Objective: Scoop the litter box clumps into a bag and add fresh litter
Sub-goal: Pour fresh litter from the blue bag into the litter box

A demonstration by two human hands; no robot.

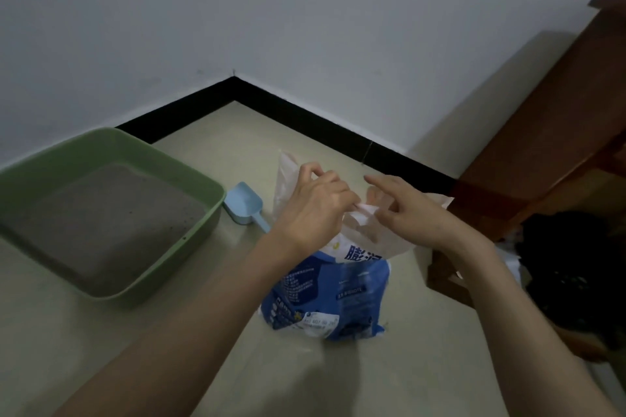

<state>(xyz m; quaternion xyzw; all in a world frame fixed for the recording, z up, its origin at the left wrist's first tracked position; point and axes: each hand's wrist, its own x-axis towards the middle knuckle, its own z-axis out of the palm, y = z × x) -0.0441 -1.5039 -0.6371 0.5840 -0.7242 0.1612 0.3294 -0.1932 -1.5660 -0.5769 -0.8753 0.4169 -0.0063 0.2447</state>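
Note:
A blue and white litter bag point(333, 294) stands on the floor in the middle, its pale top part pulled upward. My left hand point(313, 206) pinches the bag's top edge on the left side. My right hand point(410, 210) pinches the same top edge on the right, index finger stretched out. A green litter box point(203, 186) filled with grey litter sits on the floor to the left. Between box and bag lies a light blue scoop point(244, 203), its handle pointing toward the bag.
A white wall with a black skirting board point(305, 112) forms a corner behind. Brown wooden furniture point(548, 152) stands at the right, with a dark bundle point(572, 261) on the floor below it. Beige floor point(101, 342) spreads in front.

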